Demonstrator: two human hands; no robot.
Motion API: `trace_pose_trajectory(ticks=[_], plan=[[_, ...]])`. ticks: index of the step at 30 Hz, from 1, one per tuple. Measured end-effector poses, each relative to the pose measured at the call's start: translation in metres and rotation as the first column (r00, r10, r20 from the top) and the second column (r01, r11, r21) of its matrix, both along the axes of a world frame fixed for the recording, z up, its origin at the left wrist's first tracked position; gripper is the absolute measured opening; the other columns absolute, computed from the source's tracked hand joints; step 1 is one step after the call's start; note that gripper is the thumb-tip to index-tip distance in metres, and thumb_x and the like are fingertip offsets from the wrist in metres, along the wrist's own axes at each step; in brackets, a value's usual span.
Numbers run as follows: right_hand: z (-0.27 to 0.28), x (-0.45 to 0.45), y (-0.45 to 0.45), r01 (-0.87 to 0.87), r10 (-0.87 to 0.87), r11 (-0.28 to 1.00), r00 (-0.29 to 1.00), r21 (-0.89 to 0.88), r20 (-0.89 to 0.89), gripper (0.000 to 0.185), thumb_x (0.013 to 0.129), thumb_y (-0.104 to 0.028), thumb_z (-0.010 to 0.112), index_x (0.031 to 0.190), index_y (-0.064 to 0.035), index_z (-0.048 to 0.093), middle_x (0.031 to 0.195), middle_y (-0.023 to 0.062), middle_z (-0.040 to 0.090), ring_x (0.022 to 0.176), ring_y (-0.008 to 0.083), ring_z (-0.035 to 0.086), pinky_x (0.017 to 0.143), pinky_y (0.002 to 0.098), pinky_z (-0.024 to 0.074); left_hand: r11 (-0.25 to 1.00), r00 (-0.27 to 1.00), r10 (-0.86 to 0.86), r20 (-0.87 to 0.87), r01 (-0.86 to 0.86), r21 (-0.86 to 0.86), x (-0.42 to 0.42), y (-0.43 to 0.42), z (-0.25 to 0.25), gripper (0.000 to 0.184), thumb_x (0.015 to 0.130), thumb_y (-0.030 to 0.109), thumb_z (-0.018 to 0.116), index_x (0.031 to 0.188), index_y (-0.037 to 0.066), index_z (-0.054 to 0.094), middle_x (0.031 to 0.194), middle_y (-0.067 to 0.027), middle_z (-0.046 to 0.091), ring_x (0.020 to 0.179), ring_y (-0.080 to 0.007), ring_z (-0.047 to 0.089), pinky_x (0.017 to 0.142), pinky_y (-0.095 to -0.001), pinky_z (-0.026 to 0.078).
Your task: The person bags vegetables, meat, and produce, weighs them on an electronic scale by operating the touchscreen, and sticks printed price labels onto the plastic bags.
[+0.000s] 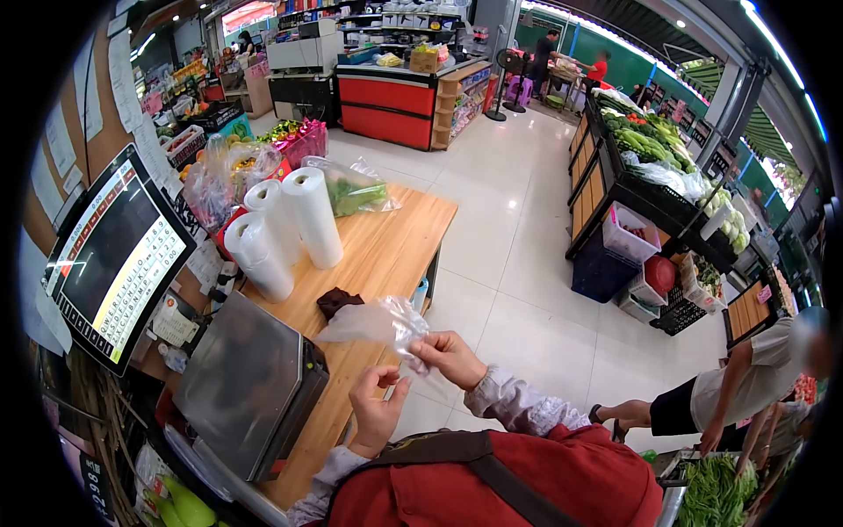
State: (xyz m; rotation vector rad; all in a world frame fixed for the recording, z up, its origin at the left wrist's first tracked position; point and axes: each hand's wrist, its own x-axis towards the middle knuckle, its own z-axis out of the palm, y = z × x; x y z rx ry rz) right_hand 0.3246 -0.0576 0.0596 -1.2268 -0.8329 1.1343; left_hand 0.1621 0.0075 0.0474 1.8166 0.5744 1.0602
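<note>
Nearest: wearer's red garment [527,479], dark strap [452,450] across it, pale sleeves running out to both hands.

In hand: a thin clear plastic bag [369,325], held up over the near edge of the wooden table [386,241]. Right hand [448,358] pinches it between thumb and fingers at one end. Left hand [378,408] just below, fingers curled, thumb apart from them, nothing seen in its grasp; contact with the bag cannot be told.

Progress, by judgement: early. The bag is apart from the rolls, so getting one loose looks done. Nothing seen inside it; it looks limp and mostly flat, so opening it out seems left. Whether the mouth is parted: too blurred.

Close by: dark crumpled item [338,302] just behind the bag, on the table. Farther back, three upright plastic rolls [312,215], then a bag of greens [358,195]. Left: metal-topped scale [250,360], tilted screen [114,263].

Outward: vegetable stand [650,145] across the tiled floor; person in pale top [755,378] at right.
</note>
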Motion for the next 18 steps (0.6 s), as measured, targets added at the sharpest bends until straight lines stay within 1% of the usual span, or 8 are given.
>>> trace_pose_trajectory(ticks=[1, 3, 7, 9, 13, 15, 16, 18], plan=[[0.003, -0.001, -0.007, -0.006, 0.008, 0.999, 0.999, 0.045, -0.037, 0.020, 0.091, -0.023, 0.058, 0.085, -0.0045, 0.063, 0.072, -0.0033, 0.058, 0.061, 0.0039, 0.049, 0.054, 0.0207, 0.0398, 1.000, 1.000, -0.005, -0.003, 0.005, 0.003, 0.007, -0.005, -0.001, 0.022, 0.072, 0.008, 0.073, 0.087, 0.001, 0.058, 0.071, -0.0065, 0.058, 0.064, -0.0170, 0.057, 0.061, -0.0278, 0.046], [0.006, 0.004, -0.023, -0.010, 0.013, 0.999, 0.999, 0.053, -0.044, 0.019, 0.091, -0.022, 0.058, 0.083, -0.0047, 0.062, 0.071, -0.0040, 0.057, 0.061, 0.0034, 0.048, 0.054, 0.0201, 0.0391, 0.986, 0.996, -0.082, 0.033, 0.086, -0.145, 0.020, -0.017, -0.004, 0.019, 0.079, 0.006, 0.067, 0.093, -0.001, 0.055, 0.080, -0.0053, 0.060, 0.072, -0.0103, 0.057, 0.065, -0.0242, 0.046], [0.001, 0.019, -0.051, -0.013, 0.018, 0.995, 0.998, 0.096, -0.053, 0.018, 0.088, -0.023, 0.063, 0.082, -0.0056, 0.062, 0.068, -0.0052, 0.055, 0.059, 0.0028, 0.045, 0.052, 0.0201, 0.0379, 0.983, 0.989, -0.148, 0.014, 0.149, -0.107, 0.040, -0.036, -0.009, 0.025, 0.082, 0.009, 0.066, 0.100, -0.002, 0.052, 0.082, -0.0056, 0.061, 0.073, -0.0095, 0.057, 0.067, -0.0241, 0.046], [-0.006, 0.027, -0.062, 0.016, -0.017, 1.000, 0.998, -0.018, -0.057, 0.020, 0.087, -0.024, 0.064, 0.078, -0.0062, 0.063, 0.065, -0.0061, 0.054, 0.058, 0.0023, 0.044, 0.051, 0.0198, 0.0368, 0.955, 0.974, -0.217, 0.064, 0.225, -0.193, 0.051, -0.048, -0.008, 0.026, 0.083, 0.010, 0.066, 0.101, -0.001, 0.051, 0.085, -0.0052, 0.061, 0.075, -0.0098, 0.058, 0.069, -0.0238, 0.046], [-0.012, 0.029, -0.072, 0.105, -0.099, 0.994, 0.983, 0.028, -0.152, 0.021, 0.087, -0.024, 0.064, 0.074, -0.0070, 0.063, 0.063, -0.0065, 0.052, 0.057, 0.0019, 0.043, 0.051, 0.0193, 0.0354, 0.931, 0.972, -0.212, 0.105, 0.234, -0.281, 0.064, -0.068, -0.002, 0.028, 0.079, 0.011, 0.071, 0.096, -0.001, 0.053, 0.082, -0.0072, 0.063, 0.074, -0.0112, 0.060, 0.066, -0.0244, 0.048], [-0.010, 0.032, -0.078, 0.031, -0.016, 0.993, 0.991, 0.111, -0.133, 0.020, 0.087, -0.023, 0.064, 0.076, -0.0072, 0.064, 0.063, -0.0061, 0.053, 0.057, 0.0019, 0.042, 0.050, 0.0195, 0.0346, 0.902, 0.974, -0.195, 0.118, 0.225, -0.368, 0.067, -0.072, -0.003, 0.027, 0.079, 0.012, 0.070, 0.096, -0.001, 0.053, 0.081, -0.0060, 0.063, 0.073, -0.0102, 0.060, 0.066, -0.0234, 0.048], [-0.011, 0.035, -0.082, 0.030, -0.015, 0.993, 0.991, 0.112, -0.133, 0.020, 0.087, -0.023, 0.064, 0.076, -0.0072, 0.064, 0.063, -0.0061, 0.053, 0.057, 0.0019, 0.042, 0.050, 0.0195, 0.0346, 0.903, 0.974, -0.194, 0.118, 0.224, -0.367, 0.068, -0.076, -0.001, 0.027, 0.079, 0.012, 0.070, 0.096, -0.001, 0.053, 0.081, -0.0060, 0.063, 0.073, -0.0102, 0.060, 0.066, -0.0234, 0.048], [-0.013, 0.041, -0.088, -0.003, 0.013, 0.994, 0.996, 0.112, -0.088, 0.020, 0.088, -0.023, 0.063, 0.078, -0.0065, 0.065, 0.065, -0.0053, 0.055, 0.058, 0.0024, 0.045, 0.052, 0.0200, 0.0369, 0.915, 0.973, -0.214, 0.089, 0.232, -0.331, 0.068, -0.081, 0.003, 0.027, 0.083, 0.010, 0.066, 0.103, 0.000, 0.050, 0.089, -0.0049, 0.061, 0.080, -0.0093, 0.058, 0.072, -0.0216, 0.047]])
